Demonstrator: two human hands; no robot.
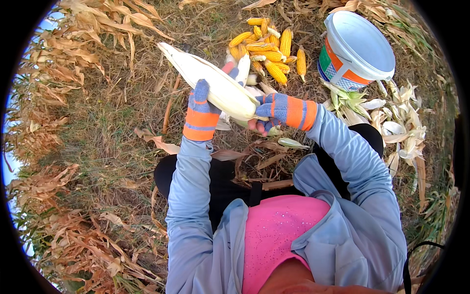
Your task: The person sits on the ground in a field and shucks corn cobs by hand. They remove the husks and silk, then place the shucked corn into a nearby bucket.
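A large ear of corn in its pale husk (pixel 216 82) is held up in front of me, tilted with its pointed tip to the upper left. My left hand (pixel 202 104), in a blue and orange knit glove, grips it along its lower left side. At the blunt stem end, my right hand (pixel 275 110), in a matching glove with bare fingertips showing, has its fingers closed on the husk's base. Below and behind the ear lie more pale husked ears (pixel 243 70), partly hidden by it. Husked-clean yellow cobs (pixel 271 55) lie heaped just beyond.
A white plastic bucket (pixel 361 44) with a printed side stands at the upper right. Stripped husks (pixel 400 125) are piled below it. Dry corn plants (pixel 84 47) line the left side. A brown stalk (pixel 172 104) lies on the dry grass (pixel 110 147) left of my hands.
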